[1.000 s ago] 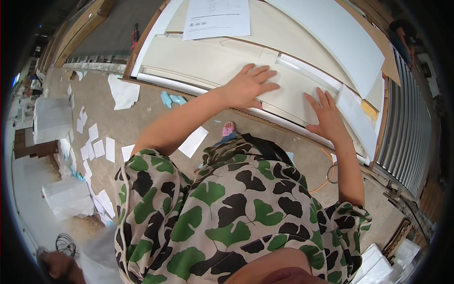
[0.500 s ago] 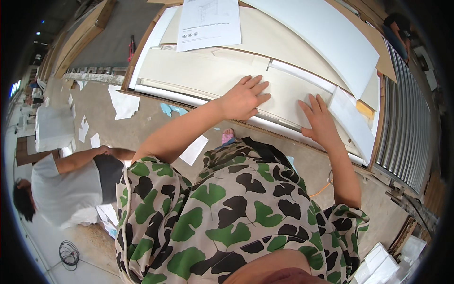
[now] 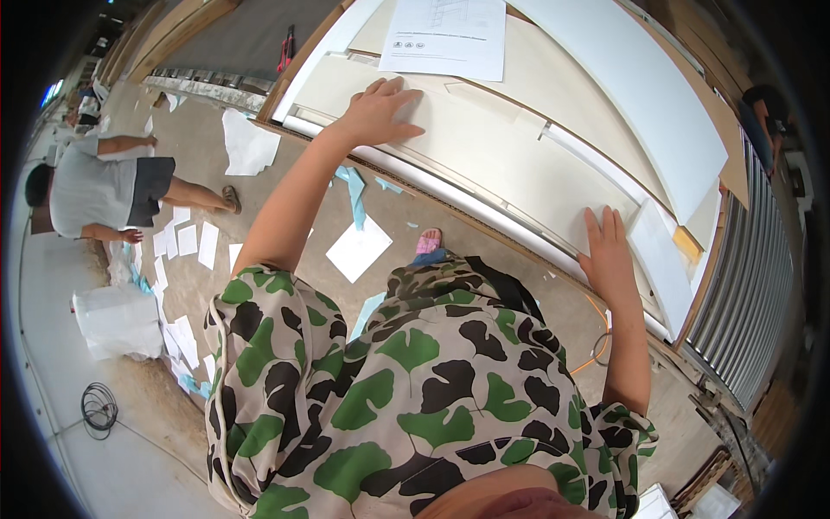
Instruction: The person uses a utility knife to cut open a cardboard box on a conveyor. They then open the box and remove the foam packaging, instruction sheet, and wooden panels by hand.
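In front of me lies an open cardboard box [image 3: 393, 164] packed with flat white panels. My left hand [image 3: 374, 112] lies with fingers spread on a long cream panel [image 3: 484, 130], toward its left end. Further right, my right hand [image 3: 609, 251] rests on the same panel with its fingers stretched out, near the box's front edge. Beside it a narrow white board [image 3: 659, 255] slants across the right end. A printed instruction sheet [image 3: 445, 43] lies on the panels at the back. A wide white panel [image 3: 640, 86] covers the back right. Neither hand holds anything.
Roller conveyor [image 3: 735, 277] runs to the right of the box. Paper scraps [image 3: 359, 248] litter the floor at the left, where a person in a grey shirt [image 3: 99, 186] walks. A red-handled tool [image 3: 286, 50] lies beyond the box; an orange cord [image 3: 596, 346] hangs below it.
My left hand has slid leftward along the panel, away from the right hand. My right hand stays near the right end. The person at the left has moved farther off.
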The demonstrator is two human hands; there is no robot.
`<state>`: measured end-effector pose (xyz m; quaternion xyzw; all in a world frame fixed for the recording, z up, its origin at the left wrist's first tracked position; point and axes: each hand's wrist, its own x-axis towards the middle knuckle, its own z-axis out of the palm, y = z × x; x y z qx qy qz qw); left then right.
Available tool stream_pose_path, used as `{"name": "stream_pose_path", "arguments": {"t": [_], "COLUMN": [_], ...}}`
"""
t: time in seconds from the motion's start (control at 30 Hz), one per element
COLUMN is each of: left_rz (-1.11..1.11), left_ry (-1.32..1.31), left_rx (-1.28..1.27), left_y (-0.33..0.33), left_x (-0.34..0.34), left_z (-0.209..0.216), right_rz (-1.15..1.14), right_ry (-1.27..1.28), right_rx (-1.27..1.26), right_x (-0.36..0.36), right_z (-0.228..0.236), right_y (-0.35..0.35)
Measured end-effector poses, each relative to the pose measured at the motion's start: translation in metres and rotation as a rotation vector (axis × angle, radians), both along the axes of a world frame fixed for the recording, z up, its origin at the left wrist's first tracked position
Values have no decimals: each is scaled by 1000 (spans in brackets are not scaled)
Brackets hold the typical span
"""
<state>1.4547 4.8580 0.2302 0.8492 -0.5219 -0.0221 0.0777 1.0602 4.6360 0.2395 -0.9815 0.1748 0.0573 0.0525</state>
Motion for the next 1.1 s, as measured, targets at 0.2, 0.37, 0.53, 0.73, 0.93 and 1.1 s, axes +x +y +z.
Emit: {"name": "stream_pose_path", "arguments": {"t": [0.2, 0.37, 0.53, 0.73, 0.93, 1.1], "left_rz": [-15, -42, -44, -48, -78, -323], "left_ry": [25, 68, 85, 219, 198, 235], "left_rx": [-33, -68, -15, 22, 162, -35], "left_y": [12, 8, 5, 3, -16, -75], "left_x": [5, 14, 15, 19, 14, -49], "left_z": [-9, -12, -6, -5, 9, 15], "right_rz": [38, -10, -132, -575, -851, -1418], "right_ry": [24, -67, -459, -661, -943, -1228], "right_rx": [-85, 128, 199, 178, -14, -107], "right_x": [-2, 4, -14, -101, -226, -321], "right_z": [-3, 19, 39, 58, 30, 29], "right_y": [3, -3, -31, -34, -13, 18]}}
